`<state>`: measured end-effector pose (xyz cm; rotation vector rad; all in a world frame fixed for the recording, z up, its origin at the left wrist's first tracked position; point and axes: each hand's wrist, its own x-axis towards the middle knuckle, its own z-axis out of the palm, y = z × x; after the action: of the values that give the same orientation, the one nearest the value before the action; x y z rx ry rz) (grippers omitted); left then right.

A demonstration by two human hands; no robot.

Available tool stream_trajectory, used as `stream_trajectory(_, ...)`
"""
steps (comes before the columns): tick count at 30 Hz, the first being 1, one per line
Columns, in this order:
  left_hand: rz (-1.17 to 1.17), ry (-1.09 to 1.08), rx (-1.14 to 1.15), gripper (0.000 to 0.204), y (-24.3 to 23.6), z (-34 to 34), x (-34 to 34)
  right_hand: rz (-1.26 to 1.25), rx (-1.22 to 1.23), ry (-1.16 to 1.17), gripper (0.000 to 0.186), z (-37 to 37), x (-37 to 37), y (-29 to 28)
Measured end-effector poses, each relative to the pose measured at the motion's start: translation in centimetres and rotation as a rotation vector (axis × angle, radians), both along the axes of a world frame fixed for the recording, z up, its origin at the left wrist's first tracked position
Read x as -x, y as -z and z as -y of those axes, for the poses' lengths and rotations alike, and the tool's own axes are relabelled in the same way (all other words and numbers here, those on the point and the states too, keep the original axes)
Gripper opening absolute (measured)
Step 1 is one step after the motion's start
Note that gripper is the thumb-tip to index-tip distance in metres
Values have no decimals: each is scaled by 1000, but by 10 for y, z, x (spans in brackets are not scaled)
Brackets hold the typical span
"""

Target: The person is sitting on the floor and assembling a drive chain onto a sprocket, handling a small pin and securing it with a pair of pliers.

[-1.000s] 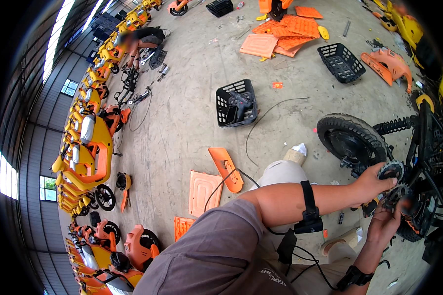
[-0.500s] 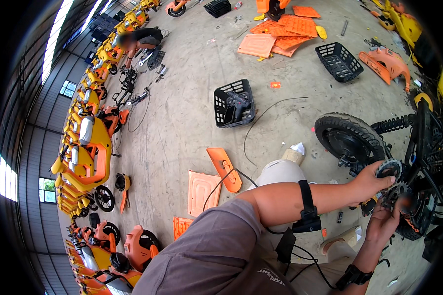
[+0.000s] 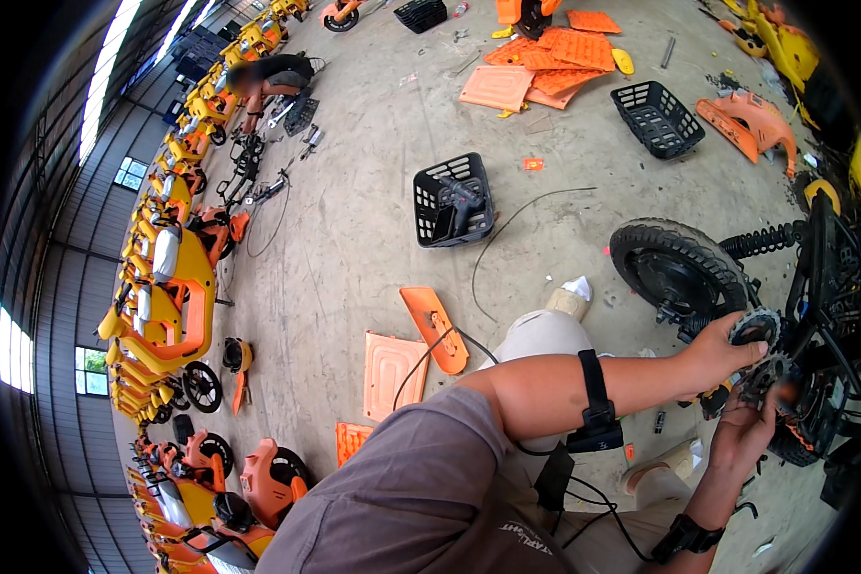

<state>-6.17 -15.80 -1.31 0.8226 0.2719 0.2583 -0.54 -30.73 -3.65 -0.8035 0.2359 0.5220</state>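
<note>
My left hand (image 3: 719, 352) is closed around a dark toothed ring (image 3: 756, 328) that looks like a sprocket, its thumb pressed on the lower edge. Just below, my right hand (image 3: 744, 432) is curled against a second toothed metal part (image 3: 763, 376), also like a sprocket, with some fingertips hidden behind it. The two toothed parts sit close together; whether they are joined I cannot tell. Both hands work beside the black frame (image 3: 813, 277) of a partly stripped scooter. Its black-tyred wheel (image 3: 679, 273) and coil-spring shock absorber (image 3: 767, 239) are just beyond my left hand.
A black crate (image 3: 490, 212) holding a cordless power tool stands ahead on the concrete floor. Orange panels (image 3: 395, 371) lie left of my leg, and more are piled farther off. A thin cable (image 3: 488, 258) curves across the floor. Yellow scooters line the left; another person (image 3: 275, 77) crouches far left.
</note>
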Motion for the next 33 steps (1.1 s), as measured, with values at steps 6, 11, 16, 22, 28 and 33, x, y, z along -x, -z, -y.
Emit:
stream_trajectory(6, 8, 3, 3, 33, 3, 1, 0, 8, 5, -4, 34, -1, 3, -2)
stream_trajectory(11, 2, -16, -14, 34, -2, 0, 1, 4, -3, 12, 33, 0, 2, -4)
stream_trajectory(16, 20, -57, 38, 37, -7, -7, 5, 18, -9, 8, 32, 2, 0, -4)
stream_trajectory(22, 50, -71, 8, 41, -7, -13, 5, 0, 3, 2, 32, 4, 1, 0)
stream_trajectory(28, 26, -63, -28, 42, -7, -12, 6, -15, 8, -14, 33, 2, 3, 2)
stream_trajectory(33, 38, -66, -18, 42, -5, -12, 5, -21, 28, -2, 33, -1, 4, 0)
